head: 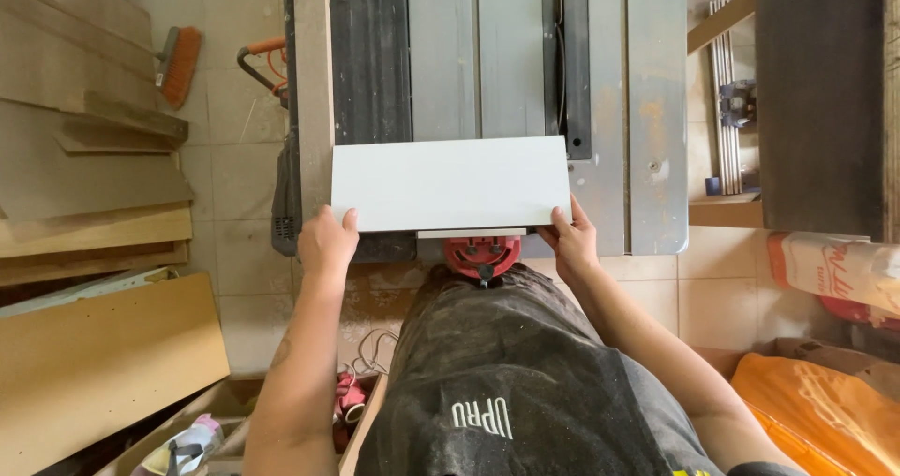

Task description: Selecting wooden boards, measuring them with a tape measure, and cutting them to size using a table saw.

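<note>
A grey saw surface (656, 110) stands over tiled floor (234, 279). On it lies a white panel (450, 183), its near corners gripped by the left hand (325, 243) and right hand (572, 241); the blade slot (561, 63) sits just beyond its right edge. Wood boards (94, 345) crowd the left.

A dark, dust-smeared apron (506, 373) with pale lettering is worn. Both forearms are left bare of sleeves. A faint tattoo (280, 350) is seen on the left forearm.
</note>
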